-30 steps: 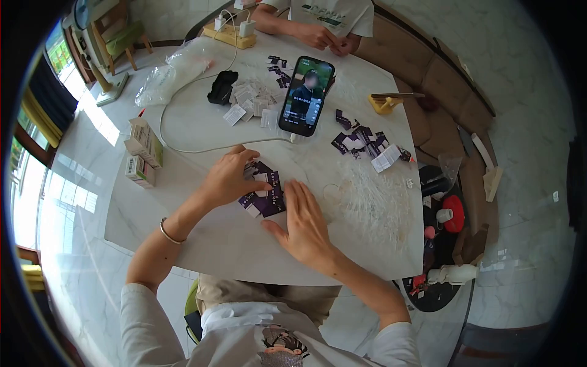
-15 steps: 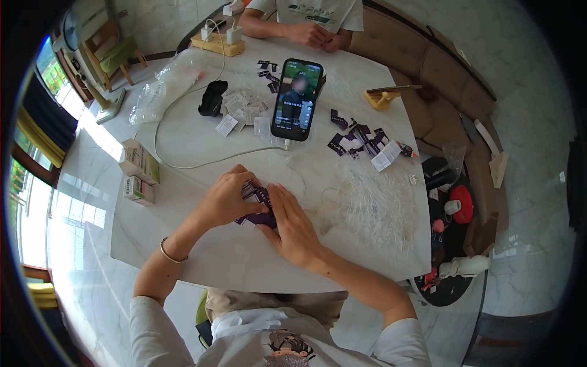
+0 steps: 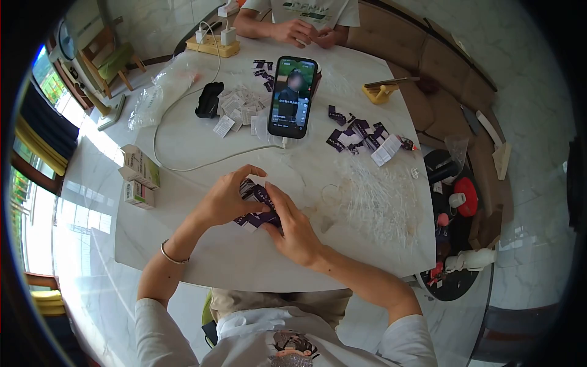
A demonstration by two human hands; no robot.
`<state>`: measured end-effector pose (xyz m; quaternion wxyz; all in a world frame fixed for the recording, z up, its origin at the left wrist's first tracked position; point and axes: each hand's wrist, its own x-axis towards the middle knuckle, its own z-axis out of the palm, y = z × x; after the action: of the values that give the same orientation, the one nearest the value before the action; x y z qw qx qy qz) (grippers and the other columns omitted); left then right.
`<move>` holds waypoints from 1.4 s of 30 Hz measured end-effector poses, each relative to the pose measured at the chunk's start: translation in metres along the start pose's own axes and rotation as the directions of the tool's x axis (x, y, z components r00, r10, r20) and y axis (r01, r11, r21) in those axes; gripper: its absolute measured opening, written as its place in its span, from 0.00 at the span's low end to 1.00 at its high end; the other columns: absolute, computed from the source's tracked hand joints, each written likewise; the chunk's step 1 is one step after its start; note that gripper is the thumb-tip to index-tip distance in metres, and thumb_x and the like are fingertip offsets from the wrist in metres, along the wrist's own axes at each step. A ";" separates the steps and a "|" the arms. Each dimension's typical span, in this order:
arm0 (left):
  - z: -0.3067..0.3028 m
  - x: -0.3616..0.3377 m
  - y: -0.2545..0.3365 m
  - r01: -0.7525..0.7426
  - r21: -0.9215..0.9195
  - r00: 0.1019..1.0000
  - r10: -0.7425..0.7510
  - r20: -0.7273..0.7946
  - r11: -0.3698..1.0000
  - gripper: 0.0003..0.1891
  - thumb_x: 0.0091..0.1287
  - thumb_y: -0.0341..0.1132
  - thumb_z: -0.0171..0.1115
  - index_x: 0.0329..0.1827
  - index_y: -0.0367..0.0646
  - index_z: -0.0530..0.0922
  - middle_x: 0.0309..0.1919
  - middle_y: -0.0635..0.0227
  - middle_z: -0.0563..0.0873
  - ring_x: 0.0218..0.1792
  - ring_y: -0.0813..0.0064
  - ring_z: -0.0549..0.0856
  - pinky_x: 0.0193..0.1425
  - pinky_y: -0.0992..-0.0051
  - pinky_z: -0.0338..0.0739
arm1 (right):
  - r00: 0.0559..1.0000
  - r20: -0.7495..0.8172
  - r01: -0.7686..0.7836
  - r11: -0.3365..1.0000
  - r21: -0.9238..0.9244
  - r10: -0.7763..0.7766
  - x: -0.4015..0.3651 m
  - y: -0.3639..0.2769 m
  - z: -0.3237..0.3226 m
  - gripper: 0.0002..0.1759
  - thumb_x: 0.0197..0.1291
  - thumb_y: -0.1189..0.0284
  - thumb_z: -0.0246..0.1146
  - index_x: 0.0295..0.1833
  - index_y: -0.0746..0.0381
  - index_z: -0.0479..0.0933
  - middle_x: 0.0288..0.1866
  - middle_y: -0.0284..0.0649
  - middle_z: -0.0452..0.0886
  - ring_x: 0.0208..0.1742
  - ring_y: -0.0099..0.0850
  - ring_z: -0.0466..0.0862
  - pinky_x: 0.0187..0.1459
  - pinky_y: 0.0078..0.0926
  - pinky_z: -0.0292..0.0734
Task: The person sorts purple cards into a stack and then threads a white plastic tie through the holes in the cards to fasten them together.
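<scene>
Pressing near the right side of a pile of purple cards [image 3: 262,196], the right hand [image 3: 298,231] has its fingers together, thumb apart. The pile, just left of the frame's centre, shows dark purple, pale lettering and white patches, overlapping untidily. The left hand [image 3: 224,198] curves around its left side, thumb and fingers apart. Beyond, at upper centre, a phone [image 3: 292,98] stands on the surface [image 3: 202,257].

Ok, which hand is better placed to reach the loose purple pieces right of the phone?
Your right hand, probably: it's on the side of the gathered purple pieces nearer that loose pile, while your left hand is on their far side.
</scene>
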<state>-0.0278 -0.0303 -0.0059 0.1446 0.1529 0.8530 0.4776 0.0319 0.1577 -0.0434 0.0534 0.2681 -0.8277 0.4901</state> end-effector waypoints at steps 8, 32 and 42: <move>-0.004 0.002 -0.001 -0.065 -0.073 0.996 0.070 0.059 0.995 0.25 0.49 0.30 0.79 0.51 0.33 0.83 0.42 0.63 0.89 0.39 0.79 0.85 0.48 0.75 0.81 | 0.992 -0.019 0.121 0.992 -0.036 -0.122 0.001 0.000 0.002 0.46 0.55 0.86 0.66 0.78 0.65 0.52 0.78 0.57 0.54 0.76 0.55 0.63 0.69 0.43 0.72; -0.144 0.082 0.013 0.056 -0.193 0.885 -0.138 -0.445 0.980 0.11 0.58 0.35 0.77 0.37 0.43 0.82 0.24 0.78 0.78 0.22 0.88 0.71 0.23 0.84 0.64 | -0.218 -0.341 0.481 0.203 -0.853 -0.915 -0.068 -0.111 -0.066 0.31 0.61 0.71 0.68 0.68 0.58 0.66 0.69 0.43 0.67 0.70 0.40 0.69 0.67 0.47 0.66; -0.141 0.166 -0.050 0.226 -0.037 0.739 -0.196 -0.644 0.973 0.23 0.46 0.47 0.84 0.29 0.36 0.82 0.23 0.65 0.85 0.20 0.79 0.81 0.20 0.77 0.75 | -0.294 -0.143 0.118 0.113 -0.987 -0.945 -0.078 -0.124 -0.081 0.22 0.66 0.75 0.61 0.65 0.64 0.70 0.66 0.42 0.72 0.69 0.37 0.70 0.68 0.43 0.68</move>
<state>-0.2402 -0.0971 0.0054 -0.1068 -0.1147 0.8726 0.4626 0.1456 0.2093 0.0678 0.8734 0.2898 -0.3868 0.0595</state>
